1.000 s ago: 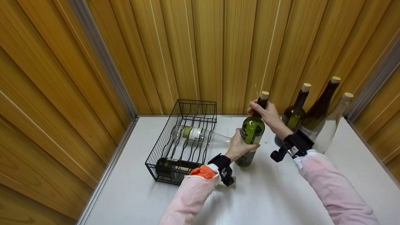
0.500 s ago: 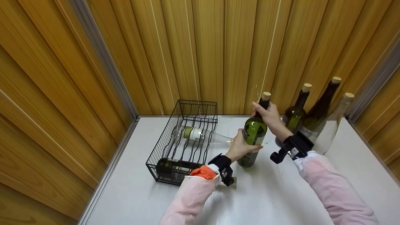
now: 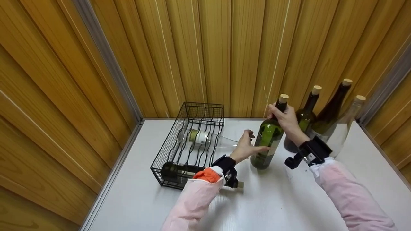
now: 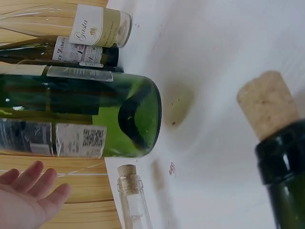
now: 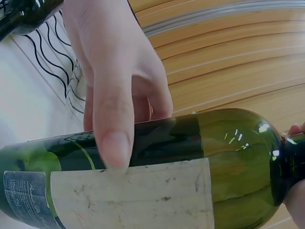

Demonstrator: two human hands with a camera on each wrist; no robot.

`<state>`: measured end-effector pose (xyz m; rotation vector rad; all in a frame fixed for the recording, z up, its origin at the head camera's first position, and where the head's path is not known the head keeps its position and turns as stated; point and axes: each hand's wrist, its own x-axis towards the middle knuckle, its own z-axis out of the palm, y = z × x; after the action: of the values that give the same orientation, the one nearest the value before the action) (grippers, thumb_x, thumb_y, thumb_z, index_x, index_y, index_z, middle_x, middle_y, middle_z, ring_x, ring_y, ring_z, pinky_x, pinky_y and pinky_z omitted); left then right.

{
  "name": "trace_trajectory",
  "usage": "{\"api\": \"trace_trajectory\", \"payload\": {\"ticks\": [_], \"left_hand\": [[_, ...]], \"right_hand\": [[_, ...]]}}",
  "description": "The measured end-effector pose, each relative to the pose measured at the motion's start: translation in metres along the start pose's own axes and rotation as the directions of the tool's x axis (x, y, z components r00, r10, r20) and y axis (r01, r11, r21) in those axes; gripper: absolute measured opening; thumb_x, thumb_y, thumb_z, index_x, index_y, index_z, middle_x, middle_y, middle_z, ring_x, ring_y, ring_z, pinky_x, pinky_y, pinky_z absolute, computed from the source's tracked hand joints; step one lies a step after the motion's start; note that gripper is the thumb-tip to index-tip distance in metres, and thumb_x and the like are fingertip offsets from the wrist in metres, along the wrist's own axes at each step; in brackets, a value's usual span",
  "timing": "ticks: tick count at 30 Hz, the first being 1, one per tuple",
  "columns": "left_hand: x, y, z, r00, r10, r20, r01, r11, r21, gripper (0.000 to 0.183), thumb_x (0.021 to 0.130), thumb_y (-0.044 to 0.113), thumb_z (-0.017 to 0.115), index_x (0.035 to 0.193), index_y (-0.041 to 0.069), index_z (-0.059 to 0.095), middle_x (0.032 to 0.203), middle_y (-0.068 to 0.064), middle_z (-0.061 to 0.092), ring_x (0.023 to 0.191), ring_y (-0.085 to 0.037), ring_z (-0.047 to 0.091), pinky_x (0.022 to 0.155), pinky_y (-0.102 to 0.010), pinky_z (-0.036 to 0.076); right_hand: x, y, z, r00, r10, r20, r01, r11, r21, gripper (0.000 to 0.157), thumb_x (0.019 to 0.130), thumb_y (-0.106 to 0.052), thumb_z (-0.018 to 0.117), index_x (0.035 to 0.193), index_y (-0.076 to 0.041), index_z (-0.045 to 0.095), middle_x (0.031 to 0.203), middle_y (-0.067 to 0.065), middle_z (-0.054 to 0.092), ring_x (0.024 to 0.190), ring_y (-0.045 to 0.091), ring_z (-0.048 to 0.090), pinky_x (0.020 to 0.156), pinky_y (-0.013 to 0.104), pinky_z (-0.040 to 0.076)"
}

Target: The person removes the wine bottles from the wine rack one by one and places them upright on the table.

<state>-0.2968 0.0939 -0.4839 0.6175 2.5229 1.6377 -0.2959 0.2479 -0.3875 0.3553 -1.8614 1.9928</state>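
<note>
My right hand [image 3: 286, 122] grips the neck of a green wine bottle [image 3: 269, 130], which is corked and tilts slightly, with its base low over the table. In the right wrist view the bottle's stained pale label [image 5: 143, 195] faces the camera, and part of the gripping right hand [image 5: 296, 207] shows at the neck. My left hand [image 3: 244, 149] is beside the bottle's body, thumb and fingers spread; its thumb overlaps the bottle in the head view. Seen from the left wrist, the left hand's fingers [image 4: 40, 183] are apart from the glass.
A black wire rack [image 3: 204, 114] stands to the left, with a clear bottle [image 3: 201, 138] and a dark bottle [image 3: 170, 173] lying in it. At the right stand a dark green bottle [image 3: 303, 118], a brown bottle [image 3: 330, 104] and a clear bottle [image 3: 340, 136], all corked. Wood-look panels [image 3: 212, 57] rise behind.
The right hand has carried the green bottle a little to the right. The left hand has loosened from the bottle's body, its fingers now spread apart from it.
</note>
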Motion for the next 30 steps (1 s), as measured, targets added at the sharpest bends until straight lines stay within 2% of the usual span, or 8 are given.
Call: {"api": "trace_trajectory", "payload": {"ticks": [2,7,13,16,21,24,30], "left_hand": [[0.0,0.0,-0.002,1.0,0.022,0.0,-0.022,1.0,-0.004,0.065,0.064,0.033,0.082,0.109,0.008,0.041,0.103,-0.011,0.05,0.09,-0.016,0.048,0.073,-0.024,0.041],[0.001,-0.002,-0.005,0.995,0.102,-0.006,-0.102,0.995,-0.011,0.049,0.07,0.025,0.079,0.1,0.008,0.045,0.092,-0.007,0.051,0.082,-0.016,0.05,0.069,-0.022,0.041],[0.002,-0.004,-0.008,0.992,0.124,0.001,-0.124,0.992,-0.013,0.04,0.076,0.025,0.074,0.1,0.009,0.047,0.092,-0.008,0.051,0.084,-0.026,0.053,0.069,-0.021,0.04],[0.002,-0.006,-0.011,0.99,0.141,-0.006,-0.141,0.99,0.021,0.028,0.078,0.019,0.072,0.093,0.006,0.052,0.087,-0.007,0.054,0.077,-0.021,0.054,0.065,-0.019,0.041],[0.002,-0.009,-0.018,0.99,0.138,-0.022,-0.135,0.987,0.088,0.006,0.081,0.005,0.064,0.079,0.004,0.059,0.071,0.003,0.054,0.062,-0.006,0.05,0.056,-0.018,0.041],[0.002,-0.01,-0.022,0.993,0.114,-0.014,-0.112,0.989,0.094,0.004,0.081,0.003,0.061,0.078,0.004,0.06,0.068,0.006,0.053,0.062,-0.005,0.048,0.056,-0.018,0.04],[0.001,-0.014,-0.024,0.994,0.105,-0.008,-0.104,0.989,0.101,0.003,0.08,0.003,0.06,0.077,0.004,0.06,0.067,0.007,0.053,0.061,-0.005,0.049,0.056,-0.018,0.04]], "right_hand": [[0.0,0.0,-0.006,1.0,0.001,-0.015,-0.001,1.0,-0.009,0.016,0.089,-0.008,0.058,0.077,0.001,0.052,0.059,0.008,0.054,0.055,0.016,0.052,0.057,0.027,0.044],[-0.001,0.003,-0.023,0.999,-0.014,-0.038,0.012,0.998,-0.054,0.02,0.088,-0.011,0.059,0.076,0.002,0.052,0.059,0.008,0.053,0.056,0.018,0.052,0.058,0.027,0.042],[-0.002,0.004,-0.044,0.998,-0.008,-0.062,0.001,0.994,-0.105,0.019,0.088,-0.012,0.059,0.077,0.002,0.052,0.06,0.007,0.055,0.057,0.016,0.053,0.058,0.025,0.041],[-0.004,0.004,-0.059,0.998,-0.015,-0.063,0.007,0.992,-0.129,0.019,0.089,-0.011,0.058,0.079,0.004,0.052,0.061,0.009,0.055,0.058,0.017,0.052,0.059,0.025,0.041],[-0.006,0.005,-0.084,0.995,-0.003,-0.096,-0.019,0.973,-0.228,0.019,0.089,-0.013,0.057,0.079,0.002,0.053,0.063,0.008,0.054,0.062,0.016,0.051,0.065,0.025,0.038],[-0.007,0.004,-0.092,0.994,0.0,-0.11,-0.031,0.961,-0.274,0.021,0.089,-0.016,0.058,0.078,0.002,0.053,0.063,0.006,0.055,0.064,0.014,0.051,0.068,0.025,0.036],[-0.012,-0.008,-0.093,0.991,-0.042,-0.129,0.006,0.964,-0.266,0.021,0.089,-0.006,0.056,0.076,0.009,0.051,0.06,0.009,0.054,0.059,0.015,0.051,0.065,0.023,0.036]]}}
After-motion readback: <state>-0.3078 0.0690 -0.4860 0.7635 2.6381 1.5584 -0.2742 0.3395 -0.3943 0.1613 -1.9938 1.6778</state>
